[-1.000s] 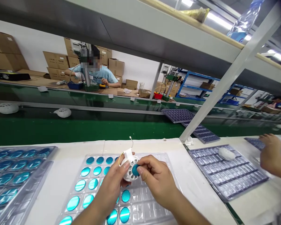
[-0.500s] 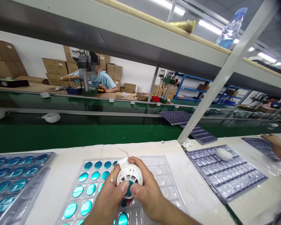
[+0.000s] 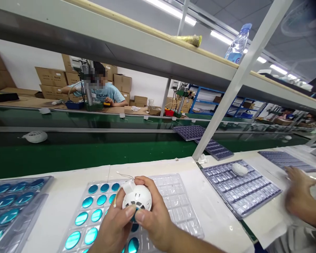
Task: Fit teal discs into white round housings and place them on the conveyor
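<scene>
A white, domed, slotted housing (image 3: pixel 140 195) that looks like a smoke detector is held between both hands, with thin wires trailing from its upper left side. My left hand (image 3: pixel 112 225) wraps its left side, and my right hand (image 3: pixel 158 221) wraps its right side. Both thumbs press together on a blue disc (image 3: pixel 133 218) at the housing's near face; they cover most of it. Just below the hands lies a clear plastic tray (image 3: pixel 185 207) with shiny blue discs (image 3: pixel 96 215) in its left cells. The fingers beneath the housing are hidden.
More blue discs fill a tray (image 3: pixel 7 207) at the left. A green conveyor (image 3: pixel 76 153) runs behind the bench, carrying a white housing (image 3: pixel 36 137). To the right, past a slanted post (image 3: pixel 218 109), a tray (image 3: pixel 242 189) and a co-worker's arm (image 3: pixel 302 196) show. A shelf (image 3: pixel 137 45) crosses overhead.
The view has shifted, and the held housing is tipped further, showing less of its near face. The conveyor housing has moved left. At the right, the co-worker's arm has come closer.
</scene>
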Available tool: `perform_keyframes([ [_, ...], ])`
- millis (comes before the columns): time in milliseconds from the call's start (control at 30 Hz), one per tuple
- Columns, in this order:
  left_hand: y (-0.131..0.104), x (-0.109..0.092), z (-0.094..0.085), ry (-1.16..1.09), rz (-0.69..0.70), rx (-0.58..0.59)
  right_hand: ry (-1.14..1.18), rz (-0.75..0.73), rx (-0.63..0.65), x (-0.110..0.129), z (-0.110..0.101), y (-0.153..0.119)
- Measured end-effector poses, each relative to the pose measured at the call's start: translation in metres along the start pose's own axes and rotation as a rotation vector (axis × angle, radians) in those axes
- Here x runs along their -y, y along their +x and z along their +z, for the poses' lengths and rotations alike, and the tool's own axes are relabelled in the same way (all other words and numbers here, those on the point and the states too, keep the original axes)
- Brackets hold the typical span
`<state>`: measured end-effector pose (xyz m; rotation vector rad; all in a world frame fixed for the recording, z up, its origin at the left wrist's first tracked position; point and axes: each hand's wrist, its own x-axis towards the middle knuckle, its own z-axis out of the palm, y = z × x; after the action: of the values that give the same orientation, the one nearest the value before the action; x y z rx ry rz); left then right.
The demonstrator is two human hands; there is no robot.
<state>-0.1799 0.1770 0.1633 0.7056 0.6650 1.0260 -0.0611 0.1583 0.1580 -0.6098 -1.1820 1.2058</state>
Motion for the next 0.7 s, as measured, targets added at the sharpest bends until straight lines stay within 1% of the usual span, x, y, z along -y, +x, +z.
perform_keyframes([
  [133,-0.001,0.005,0.0,-0.018,0.013,0.014,0.037,-0.028,-0.052,0.004,0.007,0.0],
  [267,0.0,0.005,0.002,-0.031,-0.03,-0.005,0.005,-0.066,-0.077,-0.003,0.007,-0.001],
  [333,0.001,0.003,0.004,-0.028,-0.039,-0.02,0.01,-0.028,-0.05,-0.008,0.003,-0.002],
  [433,0.002,0.0,0.009,-0.015,-0.011,-0.045,0.032,0.046,-0.014,-0.012,-0.002,-0.003],
  [567,0.004,-0.002,0.016,0.043,0.024,-0.024,-0.047,0.004,-0.094,-0.014,-0.004,0.0],
  [633,0.006,-0.002,0.016,0.084,0.034,0.008,-0.067,0.049,-0.135,-0.017,-0.004,0.001],
  [700,0.011,-0.002,0.012,0.096,0.008,0.015,-0.091,0.142,-0.19,-0.02,-0.004,0.004],
])
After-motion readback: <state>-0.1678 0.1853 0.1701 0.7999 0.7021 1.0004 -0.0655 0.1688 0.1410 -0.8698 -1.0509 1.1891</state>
